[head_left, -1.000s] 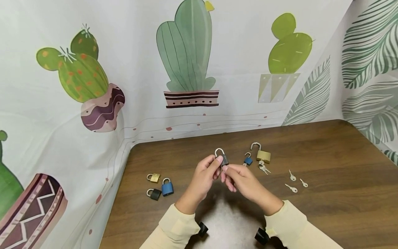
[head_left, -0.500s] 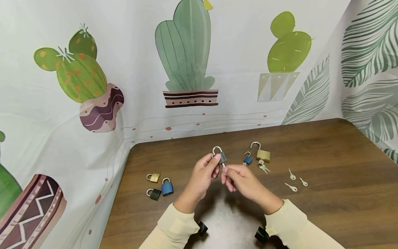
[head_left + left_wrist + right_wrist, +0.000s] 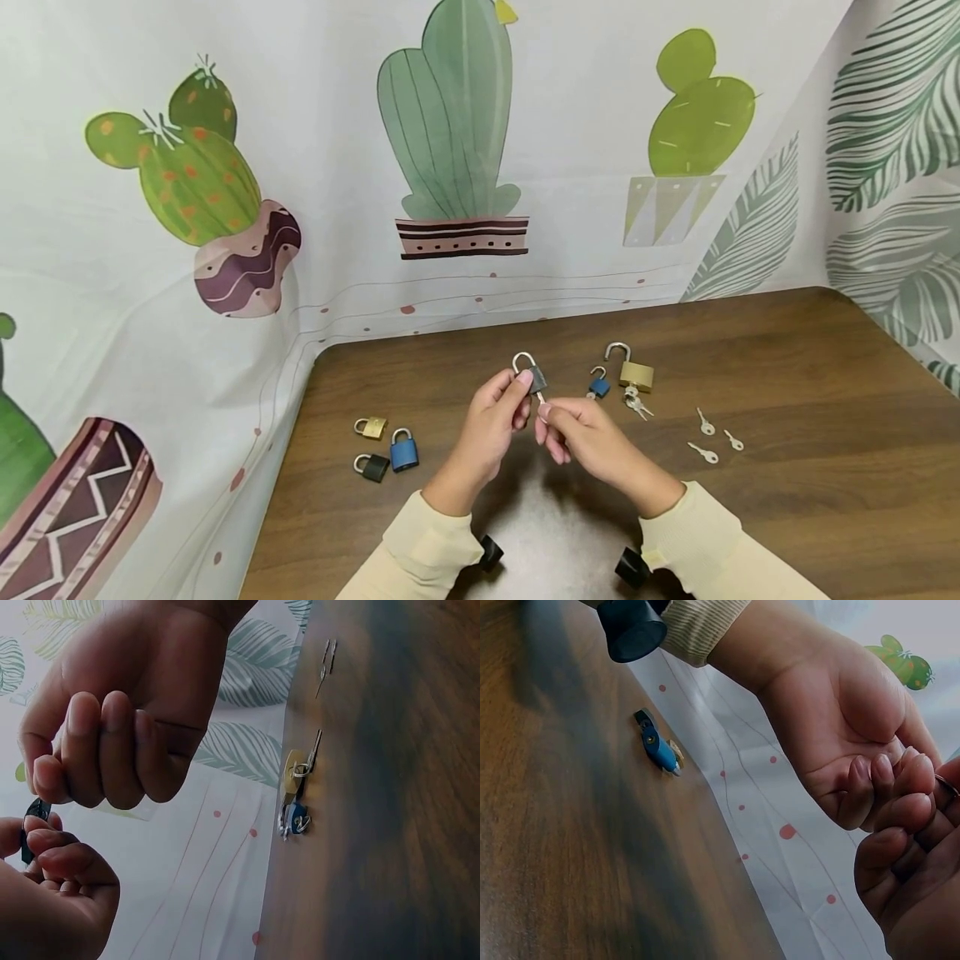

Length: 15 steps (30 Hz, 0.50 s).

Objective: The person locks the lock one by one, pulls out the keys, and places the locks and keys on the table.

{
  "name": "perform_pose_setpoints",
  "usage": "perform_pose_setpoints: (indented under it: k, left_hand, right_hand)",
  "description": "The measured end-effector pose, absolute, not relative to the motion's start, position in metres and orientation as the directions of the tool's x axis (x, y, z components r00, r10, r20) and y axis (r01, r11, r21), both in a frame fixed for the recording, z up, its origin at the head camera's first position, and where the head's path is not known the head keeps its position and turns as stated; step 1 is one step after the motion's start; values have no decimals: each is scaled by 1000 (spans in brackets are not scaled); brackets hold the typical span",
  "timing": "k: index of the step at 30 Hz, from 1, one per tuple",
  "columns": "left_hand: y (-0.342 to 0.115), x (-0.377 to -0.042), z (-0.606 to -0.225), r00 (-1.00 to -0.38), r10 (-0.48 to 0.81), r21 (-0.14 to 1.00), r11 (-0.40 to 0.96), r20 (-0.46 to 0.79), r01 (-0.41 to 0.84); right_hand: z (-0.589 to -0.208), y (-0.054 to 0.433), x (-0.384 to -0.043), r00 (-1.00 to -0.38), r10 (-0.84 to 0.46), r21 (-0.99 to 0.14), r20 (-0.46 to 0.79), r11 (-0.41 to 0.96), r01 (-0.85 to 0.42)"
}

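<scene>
In the head view my left hand (image 3: 480, 437) grips a small dark padlock (image 3: 537, 382) between thumb and fingers, its silver shackle pointing up and away. Just below the lock, my right hand (image 3: 588, 437) pinches a small key (image 3: 541, 399). The key's shaft shows at the lock's bottom edge; whether its tip sits inside the keyhole is too small to tell. From the left wrist, the dark padlock (image 3: 35, 825) shows edge-on in the left hand (image 3: 64, 892), beside the curled right hand (image 3: 127, 750). Fingers hide most of the lock in the right wrist view.
Left on the wooden table (image 3: 787, 358) lie a brass padlock (image 3: 371, 428), a black padlock (image 3: 371, 467) and a blue padlock (image 3: 403, 451). Right of the hands are an open small blue padlock (image 3: 598, 387), an open brass padlock (image 3: 636, 376) with keys, and loose keys (image 3: 704, 452).
The left hand has shifted the dark padlock slightly up and left, and more of the key's shaft shows between it and the right fingertips. The things on the table have not moved.
</scene>
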<state>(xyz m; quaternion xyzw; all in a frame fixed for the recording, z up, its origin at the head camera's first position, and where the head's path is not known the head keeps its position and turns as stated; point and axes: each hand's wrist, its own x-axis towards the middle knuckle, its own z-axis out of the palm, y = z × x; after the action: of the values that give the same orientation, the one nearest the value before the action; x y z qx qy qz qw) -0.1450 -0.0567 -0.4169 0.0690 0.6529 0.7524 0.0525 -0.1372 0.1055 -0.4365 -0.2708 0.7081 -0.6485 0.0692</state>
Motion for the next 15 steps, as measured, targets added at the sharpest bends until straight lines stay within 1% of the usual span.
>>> perform_pose_setpoints:
  k: [8, 15]
  left_hand:
    - [-58, -147, -418, -993, 118, 981, -192, 17, -7]
    - [-59, -148, -417, -992, 129, 981, -194, 14, -12]
  right_hand:
    - [-435, 107, -137, -843, -479, -956, 247, 23, -293]
    - [-434, 107, -137, -842, -477, -955, 252, 20, -297]
